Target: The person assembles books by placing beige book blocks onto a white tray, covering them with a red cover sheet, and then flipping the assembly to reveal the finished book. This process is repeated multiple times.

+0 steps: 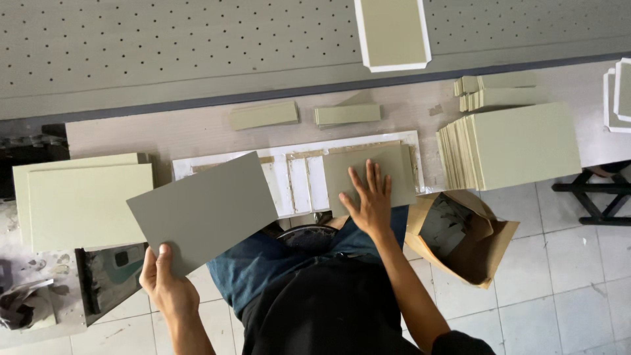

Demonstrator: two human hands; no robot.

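- Looking down from the head camera, I see a long workbench (118, 135) whose near edge runs above the person's lap; open tiled floor (578, 276) lies to the right, beyond a brown paper bag (483, 246) standing near the right knee.
- On the left, a stack of 2 pale green boards (79, 204) sits near the bench edge, just beside the raised sheet; a tall stack of pale green boards (519, 146) crowds the right side, with smaller strips (499, 91) behind it.
- 2 short strips (263, 115) and (347, 114) lie well back on the bench, leaving bare bench surface between them and the white sheet (296, 177).
- The grey rectangular sheet (204, 210) looks flat, matte and plain, tilted with its right end higher, held up above the left thigh and overlapping the white sheet's left end in my view.
- The left hand (164, 283) grips that grey sheet at its lower left corner, thumb on top and fingers hidden underneath, so it is clamped on the sheet.
- The right hand (369, 200) lies spread flat, fingers apart, pressing on a grey-green board (401, 174) that rests on the right part of the white sheet.
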